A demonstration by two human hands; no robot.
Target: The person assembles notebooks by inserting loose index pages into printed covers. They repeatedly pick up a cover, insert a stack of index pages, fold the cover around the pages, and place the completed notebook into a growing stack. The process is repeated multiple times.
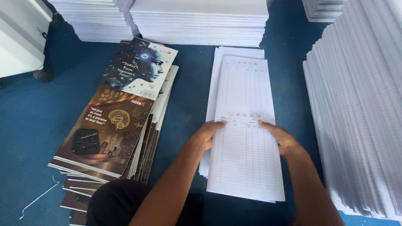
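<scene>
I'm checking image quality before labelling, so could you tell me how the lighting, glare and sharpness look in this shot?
Head view: even, soft light, only faint shadows under the left hand and right hand; no harsh glare on the printed index sheet; a mild sheen on the glossy notebook covers; the white paper stacks look bright, and the edges slightly soft.

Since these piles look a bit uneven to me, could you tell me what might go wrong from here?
1. The left hand and right hand grip only the side edges of the top index sheet, so it could buckle or crease.
2. The sheet pile beneath is already offset, so it may skew further.
3. The printed covers lie fanned and could slide apart if nudged.
</scene>
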